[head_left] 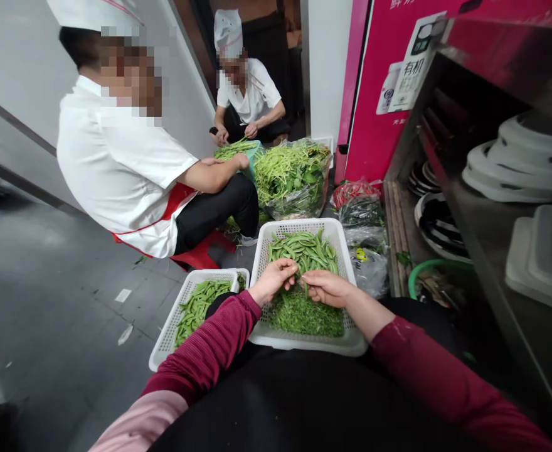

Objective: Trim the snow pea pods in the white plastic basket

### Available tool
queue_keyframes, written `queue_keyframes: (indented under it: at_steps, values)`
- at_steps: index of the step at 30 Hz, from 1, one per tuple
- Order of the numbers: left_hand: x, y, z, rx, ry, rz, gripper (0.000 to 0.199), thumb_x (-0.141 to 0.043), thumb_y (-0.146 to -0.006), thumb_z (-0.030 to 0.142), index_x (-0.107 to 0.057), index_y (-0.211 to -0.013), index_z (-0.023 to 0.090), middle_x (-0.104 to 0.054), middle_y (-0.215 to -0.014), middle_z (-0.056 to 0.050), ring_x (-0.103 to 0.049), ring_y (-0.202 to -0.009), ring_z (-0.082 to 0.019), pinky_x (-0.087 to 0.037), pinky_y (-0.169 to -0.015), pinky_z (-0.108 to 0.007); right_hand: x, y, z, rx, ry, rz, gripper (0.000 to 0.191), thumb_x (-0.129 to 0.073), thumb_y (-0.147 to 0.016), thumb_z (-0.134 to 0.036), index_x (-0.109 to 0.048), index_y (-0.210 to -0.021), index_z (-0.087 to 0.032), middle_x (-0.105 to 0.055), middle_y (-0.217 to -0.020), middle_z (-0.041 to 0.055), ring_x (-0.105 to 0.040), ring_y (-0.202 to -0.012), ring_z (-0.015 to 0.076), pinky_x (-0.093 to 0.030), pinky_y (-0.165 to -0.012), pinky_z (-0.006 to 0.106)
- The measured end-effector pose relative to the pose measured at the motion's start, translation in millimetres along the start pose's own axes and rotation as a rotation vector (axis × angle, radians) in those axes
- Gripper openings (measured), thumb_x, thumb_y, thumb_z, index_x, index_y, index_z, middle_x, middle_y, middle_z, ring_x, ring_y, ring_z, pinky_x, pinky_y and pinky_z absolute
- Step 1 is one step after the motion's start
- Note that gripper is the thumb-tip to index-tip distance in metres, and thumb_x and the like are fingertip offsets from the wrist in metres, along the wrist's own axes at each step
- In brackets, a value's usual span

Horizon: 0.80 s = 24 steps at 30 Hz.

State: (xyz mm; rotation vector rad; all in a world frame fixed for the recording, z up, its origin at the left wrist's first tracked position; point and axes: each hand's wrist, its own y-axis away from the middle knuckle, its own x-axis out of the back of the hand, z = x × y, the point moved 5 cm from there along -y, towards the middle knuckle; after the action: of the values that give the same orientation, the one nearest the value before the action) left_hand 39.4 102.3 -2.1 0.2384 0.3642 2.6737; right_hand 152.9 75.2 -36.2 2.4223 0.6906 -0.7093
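A white perforated basket sits in front of me, with whole green pea pods at its far end and a pile of small green trimmings at its near end. Above it, my left hand has its fingers closed in a pinch; what they hold is too small to name. My right hand is close beside it, thumb and fingers pinched on a green pod that hangs down a little. A second white basket with more pods stands at the left.
Two people in white shirts and hats sit beyond, one on a red stool. Near them is a large bag of leafy greens. At right are a metal shelf with plates and a green basin.
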Motion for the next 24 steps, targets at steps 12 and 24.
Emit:
queue_keyframes:
  at_steps: [12,24]
  values:
    - [-29.9,46,4,-0.341,-1.102,0.009,0.018,-0.033,-0.086,0.025,-0.049,-0.086,0.016,-0.056,-0.078,-0.005,-0.055,-0.072,-0.014,-0.043,-0.067,-0.025,14,-4,4,0.11,0.068,0.211,0.038,-0.071,-0.058,-0.042,-0.042,-0.065,-0.019,-0.042,-0.044,-0.0094,-0.041,-0.037,0.0047,-0.025,-0.035,0.017]
    - [-35.1,48,4,-0.331,-1.231,0.048,0.016,-0.038,-0.08,0.02,-0.053,-0.077,0.016,-0.058,-0.072,-0.004,-0.054,-0.064,-0.013,-0.041,-0.062,-0.022,6,0,6,0.069,0.244,0.179,0.034,-0.067,-0.062,-0.044,-0.045,-0.066,-0.019,-0.042,-0.035,-0.0096,-0.034,-0.03,0.005,-0.023,-0.031,0.017]
